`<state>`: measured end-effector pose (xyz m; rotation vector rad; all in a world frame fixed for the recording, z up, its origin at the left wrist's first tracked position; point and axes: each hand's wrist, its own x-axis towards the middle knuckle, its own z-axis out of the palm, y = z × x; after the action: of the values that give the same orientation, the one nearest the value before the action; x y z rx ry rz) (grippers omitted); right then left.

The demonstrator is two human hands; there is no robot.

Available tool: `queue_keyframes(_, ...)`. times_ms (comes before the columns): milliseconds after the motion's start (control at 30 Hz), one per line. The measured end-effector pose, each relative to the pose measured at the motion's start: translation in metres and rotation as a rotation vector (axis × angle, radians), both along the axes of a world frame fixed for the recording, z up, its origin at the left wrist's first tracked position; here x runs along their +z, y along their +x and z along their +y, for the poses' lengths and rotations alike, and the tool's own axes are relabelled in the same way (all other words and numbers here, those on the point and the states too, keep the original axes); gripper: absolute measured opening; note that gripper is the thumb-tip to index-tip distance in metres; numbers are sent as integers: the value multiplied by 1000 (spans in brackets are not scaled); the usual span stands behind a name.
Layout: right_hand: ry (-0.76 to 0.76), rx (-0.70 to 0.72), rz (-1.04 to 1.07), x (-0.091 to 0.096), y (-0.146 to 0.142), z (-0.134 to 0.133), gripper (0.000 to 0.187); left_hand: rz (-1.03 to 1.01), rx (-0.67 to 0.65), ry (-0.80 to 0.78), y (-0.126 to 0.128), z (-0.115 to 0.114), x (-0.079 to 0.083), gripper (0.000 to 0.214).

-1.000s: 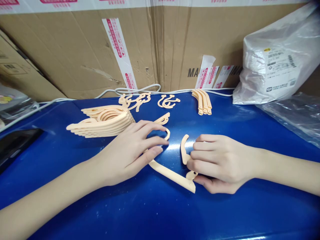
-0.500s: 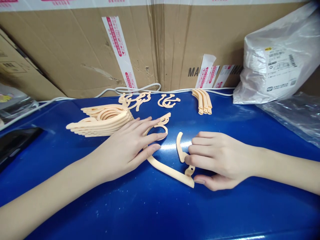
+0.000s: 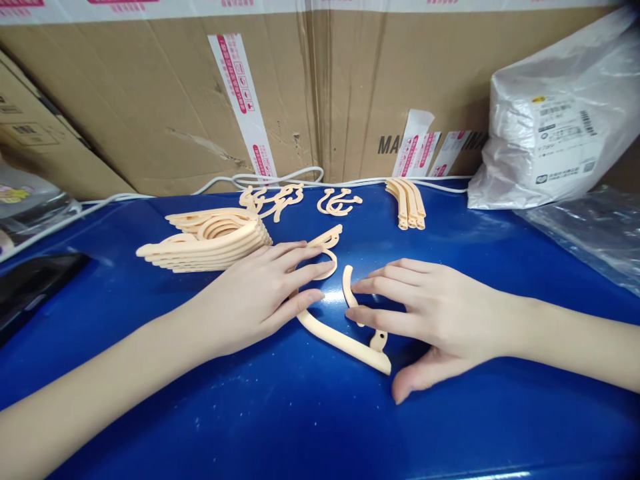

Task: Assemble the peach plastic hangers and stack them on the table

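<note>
A peach plastic hanger-shaped part (image 3: 340, 342) lies flat on the blue table (image 3: 300, 413) between my hands. My left hand (image 3: 260, 297) rests flat on its left end, fingers spread over a curled loop piece (image 3: 327, 257). My right hand (image 3: 425, 313) lies open over the right end, its fingers pressing a small curved hook piece (image 3: 349, 293), thumb spread toward me. Neither hand grips anything.
A stack of finished peach hangers (image 3: 210, 240) sits at the left. Loose curled pieces (image 3: 273, 199), (image 3: 339, 201) and a bundle of curved strips (image 3: 409, 203) lie at the back by white cables. Cardboard boxes (image 3: 310, 93) form the back wall; plastic bags (image 3: 555, 133) at right; a dark object (image 3: 30, 287) far left.
My right hand has opened from a pinch on the hook piece to flat fingers, and slid it left toward the loop. The left hand barely moved.
</note>
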<state>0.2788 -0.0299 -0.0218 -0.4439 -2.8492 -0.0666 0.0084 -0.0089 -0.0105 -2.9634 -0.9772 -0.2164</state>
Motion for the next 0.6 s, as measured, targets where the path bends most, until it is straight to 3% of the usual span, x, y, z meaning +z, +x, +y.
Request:
queue_keyframes(333, 9, 76, 61, -3, 0, -1, 38, -56, 41, -31, -1, -1, -3, 48)
queue_keyframes(600, 24, 110, 99, -2, -1, -3, 31, -84, 93, -53, 1, 0, -2, 46)
